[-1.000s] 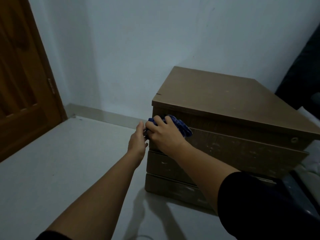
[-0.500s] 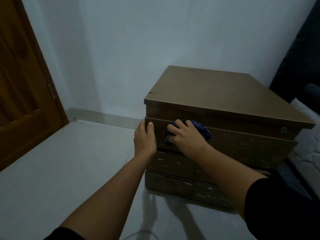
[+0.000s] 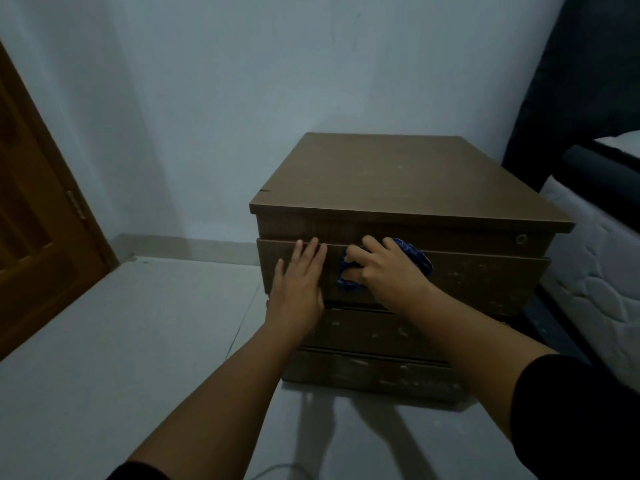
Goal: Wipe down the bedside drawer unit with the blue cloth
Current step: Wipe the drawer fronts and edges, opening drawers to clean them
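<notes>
Head camera gives the only view, looking down at a brown bedside drawer unit (image 3: 408, 181) that stands on the pale floor (image 3: 104, 341) against the wall (image 3: 277, 81), with a mattress (image 3: 595, 271) just beside it on the right and a wooden door (image 3: 38, 237) well apart on the left. The right hand (image 3: 388, 271) has its fingers curled around the blue cloth (image 3: 417, 254), which is bunched under the palm and pressed on the front of the top drawer (image 3: 485, 282), a little left of the middle; the cloth shows on both sides of the hand. I judge that the cloth is held bunched like this so that the palm can push it hard against the panel while rubbing. The left hand (image 3: 299, 282) lies flat on the same drawer front near its left end, fingers straight and close together, holding nothing; it seems to keep the drawer from sliding under the pressure of wiping. Pale scuffs and spots are visible on all three drawer fronts, mostly to the right and below, so the wiping of the front looks far from finished. A small round fitting (image 3: 521, 238) sits at the upper right corner of the front, maybe a lock. No brand, label or writing can be read anywhere in this dim view.
</notes>
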Available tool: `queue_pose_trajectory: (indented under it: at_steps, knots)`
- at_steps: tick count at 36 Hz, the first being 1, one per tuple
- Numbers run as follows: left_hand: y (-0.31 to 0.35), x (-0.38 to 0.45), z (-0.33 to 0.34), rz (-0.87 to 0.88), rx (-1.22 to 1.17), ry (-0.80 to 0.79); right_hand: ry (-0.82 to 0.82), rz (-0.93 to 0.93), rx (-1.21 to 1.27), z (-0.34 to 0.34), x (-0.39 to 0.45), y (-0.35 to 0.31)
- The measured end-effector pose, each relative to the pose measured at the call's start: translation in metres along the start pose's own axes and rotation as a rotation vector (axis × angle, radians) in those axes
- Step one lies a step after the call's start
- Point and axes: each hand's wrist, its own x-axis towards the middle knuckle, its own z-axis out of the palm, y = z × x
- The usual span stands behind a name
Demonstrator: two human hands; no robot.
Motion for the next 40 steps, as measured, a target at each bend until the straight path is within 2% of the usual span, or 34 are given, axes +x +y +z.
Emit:
queue_pose_trajectory:
  at_steps: [13, 31, 40]
  knots:
    - [0.041, 0.008, 0.004, 0.093, 0.050, -0.053, -0.029, 0.086, 0.030, 0.017, -0.053, 0.046]
    - [0.096, 0.018, 0.019, 0.198, 0.077, -0.102, 0.157, 0.216, 0.003, 0.054, -0.124, 0.107]
    - [0.112, 0.019, 0.028, 0.175, 0.056, -0.085, 0.169, 0.281, 0.038, 0.069, -0.154, 0.127]
